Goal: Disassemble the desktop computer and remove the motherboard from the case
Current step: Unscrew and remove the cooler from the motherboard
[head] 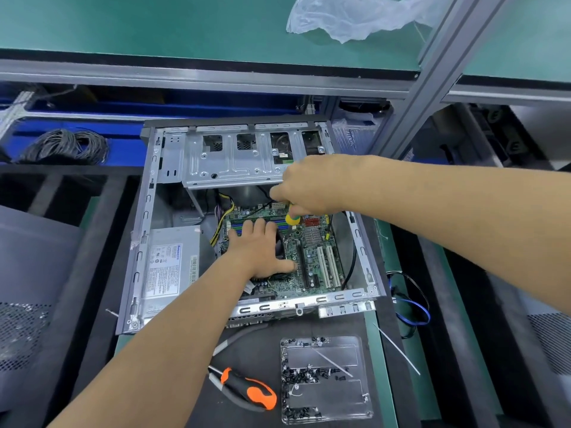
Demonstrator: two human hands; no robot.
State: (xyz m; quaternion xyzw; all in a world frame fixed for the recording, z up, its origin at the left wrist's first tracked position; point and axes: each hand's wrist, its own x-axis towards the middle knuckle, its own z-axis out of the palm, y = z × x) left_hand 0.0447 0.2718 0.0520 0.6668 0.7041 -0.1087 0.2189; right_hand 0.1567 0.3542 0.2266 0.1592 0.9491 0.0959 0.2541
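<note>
Resting on motherboard (312,261), left fingers (256,227)

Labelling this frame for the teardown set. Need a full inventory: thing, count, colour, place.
case: 1, grey metal, open, centre of bench
motherboard: 1, green, inside case, right part
power supply: 1, silver, inside case, left part
yellow screwdriver: 1, yellow-green handle, upright over motherboard
orange tool: 1, orange and black handle, on mat in front of case
screw tray: 1, clear, holds many small black screws, right of orange tool
cable coil: 1, black, far left on blue surface
plastic bag: 1, clear, on green shelf above
blue cable: 1, blue, right of case
left hand: 1, lies flat on motherboard
right hand: 1, grips yellow screwdriver
</note>
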